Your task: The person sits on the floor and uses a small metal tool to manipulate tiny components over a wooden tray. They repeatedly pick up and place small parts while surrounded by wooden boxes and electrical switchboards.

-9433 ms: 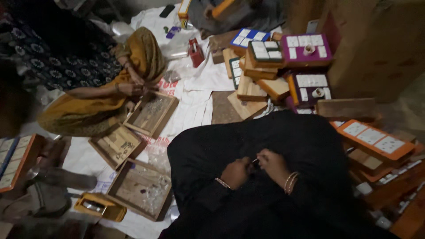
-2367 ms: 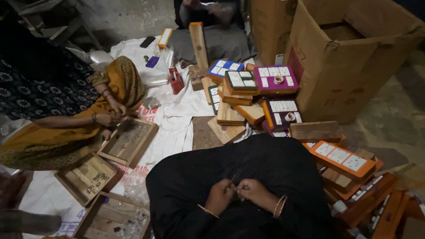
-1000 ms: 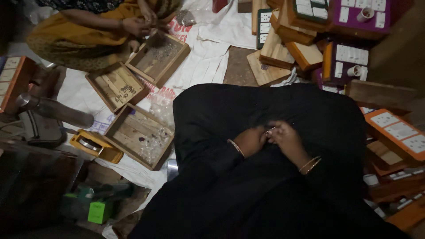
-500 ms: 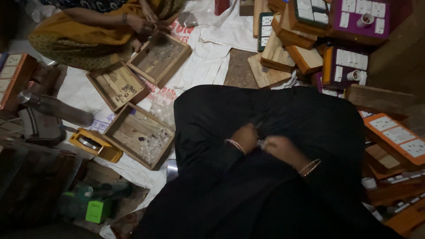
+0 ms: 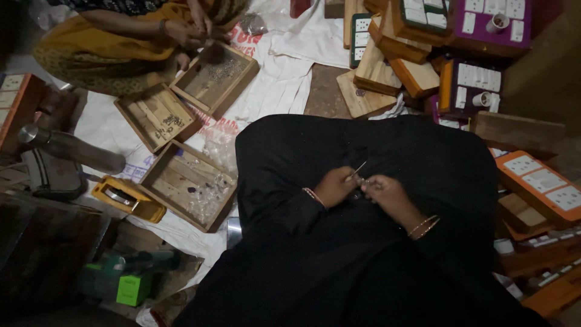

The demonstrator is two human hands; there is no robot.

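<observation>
Fine assembly step, apparently: left hand [image 5: 334, 186] pinching a thin metal tool [image 5: 357, 170], right hand [image 5: 387, 194] pinching something tiny (unidentifiable) over the black lap cloth [image 5: 363, 242]; alignment needed next.

- Left hand [image 5: 334, 186]: pinching thin needle-like tool [image 5: 357, 171], over black-clothed lap.
- Right hand [image 5: 387, 194]: fingertips meeting left hand's.
- Wooden tray [image 5: 158, 174]: on white sheet [image 5: 275, 91], left.
</observation>
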